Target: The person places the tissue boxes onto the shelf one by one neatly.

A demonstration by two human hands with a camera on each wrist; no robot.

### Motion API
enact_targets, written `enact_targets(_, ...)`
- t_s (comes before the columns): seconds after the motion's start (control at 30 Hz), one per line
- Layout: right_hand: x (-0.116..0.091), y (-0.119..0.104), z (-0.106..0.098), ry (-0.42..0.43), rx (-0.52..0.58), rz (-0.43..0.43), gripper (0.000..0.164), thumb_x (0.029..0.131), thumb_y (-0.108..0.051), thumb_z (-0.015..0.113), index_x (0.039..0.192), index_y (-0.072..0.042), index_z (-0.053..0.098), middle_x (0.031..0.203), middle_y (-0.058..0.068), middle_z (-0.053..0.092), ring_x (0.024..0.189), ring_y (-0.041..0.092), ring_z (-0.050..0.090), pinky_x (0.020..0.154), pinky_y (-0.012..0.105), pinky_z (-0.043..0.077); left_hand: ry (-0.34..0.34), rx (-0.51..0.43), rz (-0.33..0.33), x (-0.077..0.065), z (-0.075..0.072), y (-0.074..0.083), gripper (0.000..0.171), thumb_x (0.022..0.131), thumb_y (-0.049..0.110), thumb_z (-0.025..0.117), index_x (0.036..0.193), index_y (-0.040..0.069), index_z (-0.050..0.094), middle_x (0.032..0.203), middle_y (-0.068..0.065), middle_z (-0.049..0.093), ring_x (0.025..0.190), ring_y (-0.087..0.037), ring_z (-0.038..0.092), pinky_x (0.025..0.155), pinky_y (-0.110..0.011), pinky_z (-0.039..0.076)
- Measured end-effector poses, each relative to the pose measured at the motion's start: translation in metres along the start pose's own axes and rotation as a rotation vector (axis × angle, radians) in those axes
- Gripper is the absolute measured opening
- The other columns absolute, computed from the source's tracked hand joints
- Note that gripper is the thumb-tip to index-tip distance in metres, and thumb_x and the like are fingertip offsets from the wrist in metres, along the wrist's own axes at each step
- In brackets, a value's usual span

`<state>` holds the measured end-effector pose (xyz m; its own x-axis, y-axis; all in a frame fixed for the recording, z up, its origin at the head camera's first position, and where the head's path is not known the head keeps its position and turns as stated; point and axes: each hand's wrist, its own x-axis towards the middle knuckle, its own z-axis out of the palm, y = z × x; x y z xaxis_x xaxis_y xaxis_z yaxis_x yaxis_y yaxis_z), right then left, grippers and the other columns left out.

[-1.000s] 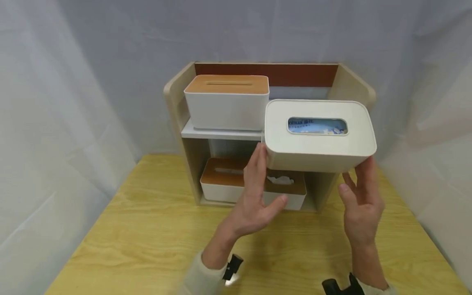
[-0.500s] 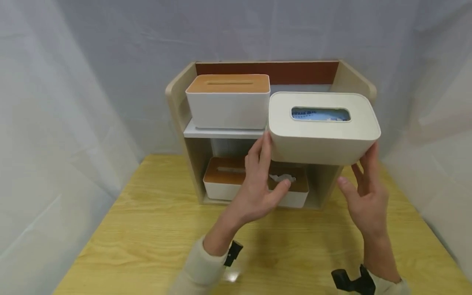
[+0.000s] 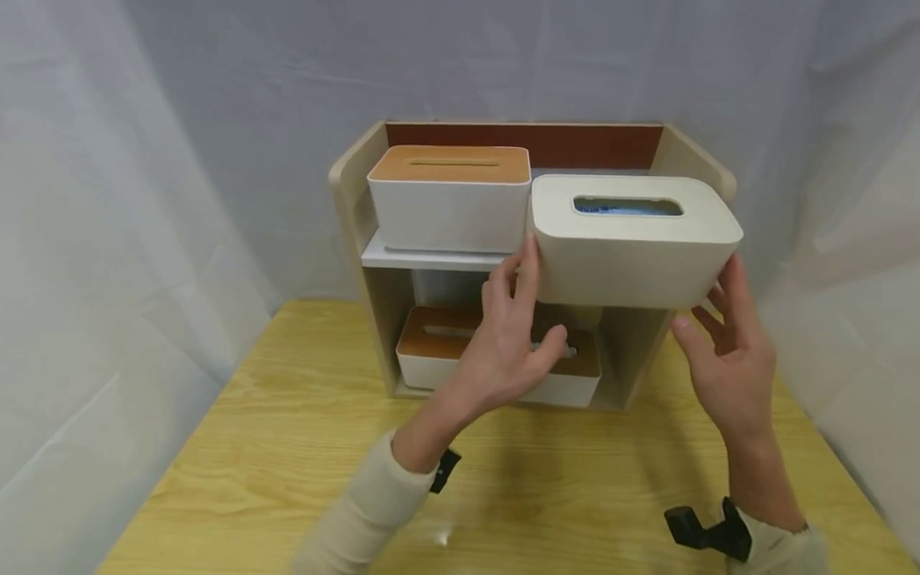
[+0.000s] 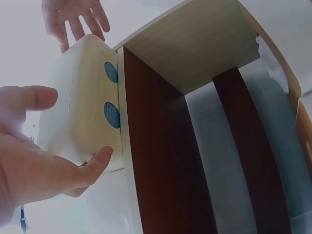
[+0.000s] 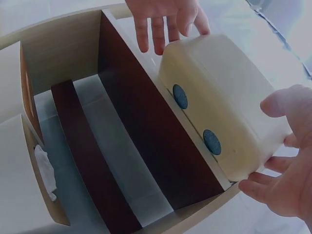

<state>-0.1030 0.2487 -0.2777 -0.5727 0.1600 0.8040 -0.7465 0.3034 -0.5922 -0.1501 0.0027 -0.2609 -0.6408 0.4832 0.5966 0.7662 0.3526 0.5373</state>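
A cream tissue box (image 3: 632,267) is held up between my two hands, at the right half of the top shelf's front. Through the slot in its lid shows a blue tissue pack (image 3: 625,207). My left hand (image 3: 503,339) presses its fingers against the left end and lower edge; the thumb stands off. Extended fingers of my right hand (image 3: 736,367) support the right end and lower corner, thumb apart. In the right wrist view the underside has two blue round pads, and its back bottom edge is at the shelf board (image 5: 161,141).
A two-tier wooden shelf (image 3: 352,192) stands on the yellow wood-grain table (image 3: 273,447). A white tissue box with a wooden lid (image 3: 453,208) fills the top left. Below are two similar boxes, the left one (image 3: 424,367) and the right one (image 3: 564,390), partly behind my left hand.
The cream tissue box has moved up and slightly right, toward the shelf, and tilted level, so less of its lid shows. Both hands have travelled with it.
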Motion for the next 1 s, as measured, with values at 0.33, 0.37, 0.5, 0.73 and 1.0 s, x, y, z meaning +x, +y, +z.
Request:
enact_targets(0.33, 0.022, -0.006, 0.001, -0.039, -0.261, 0.064, 0.075, 0.090, 0.011, 0.058, 0.154, -0.022, 0.035, 0.152, 0.006, 0.046, 0.128, 0.017, 0.053, 0.095, 0.014, 0.047, -0.066, 0.051, -0.089, 0.013, -0.010, -0.001, 0.097, 0.096, 0.017, 0.056, 0.157, 0.020, -0.019, 0.157, -0.021, 0.010, 0.142, -0.029, 0.020, 0.106, -0.045, 0.042)
enact_targets(0.37, 0.023, -0.007, 0.002, -0.035, -0.270, 0.075, 0.074, 0.091, 0.010, 0.058, 0.154, -0.023, 0.036, 0.151, 0.005, 0.047, 0.127, 0.016, 0.054, 0.094, 0.014, 0.047, -0.076, 0.051, -0.093, 0.015, -0.010, -0.001, 0.097, 0.096, 0.017, 0.056, 0.157, 0.020, -0.019, 0.157, -0.021, 0.009, 0.141, -0.029, 0.021, 0.105, -0.045, 0.042)
enact_targets(0.5, 0.026, -0.006, 0.003, -0.023, -0.314, 0.118, 0.071, 0.092, 0.003, 0.060, 0.153, -0.027, 0.038, 0.147, 0.004, 0.050, 0.124, 0.016, 0.055, 0.094, 0.015, 0.047, -0.097, 0.047, -0.118, 0.020, -0.011, -0.004, 0.097, 0.096, 0.018, 0.056, 0.157, 0.021, -0.020, 0.158, -0.020, 0.009, 0.141, -0.030, 0.021, 0.106, -0.047, 0.041)
enact_targets(0.73, 0.029, -0.006, 0.006, -0.007, -0.397, 0.181, 0.067, 0.093, -0.005, 0.060, 0.152, -0.027, 0.038, 0.141, 0.007, 0.048, 0.122, 0.018, 0.054, 0.096, 0.018, 0.048, -0.114, 0.027, -0.091, 0.025, -0.017, -0.011, 0.095, 0.096, 0.018, 0.056, 0.158, 0.017, -0.016, 0.160, -0.018, 0.005, 0.145, -0.027, 0.012, 0.115, -0.045, 0.030)
enact_targets(1.0, 0.039, -0.013, 0.013, -0.028, -0.441, 0.072, 0.074, 0.090, -0.002, 0.062, 0.155, -0.023, 0.033, 0.145, 0.015, 0.039, 0.125, 0.028, 0.048, 0.101, 0.019, 0.044, -0.083, 0.060, -0.007, 0.036, -0.024, -0.006, 0.092, 0.095, 0.018, 0.057, 0.159, 0.011, -0.008, 0.160, -0.016, 0.006, 0.146, -0.023, 0.013, 0.118, -0.037, 0.027)
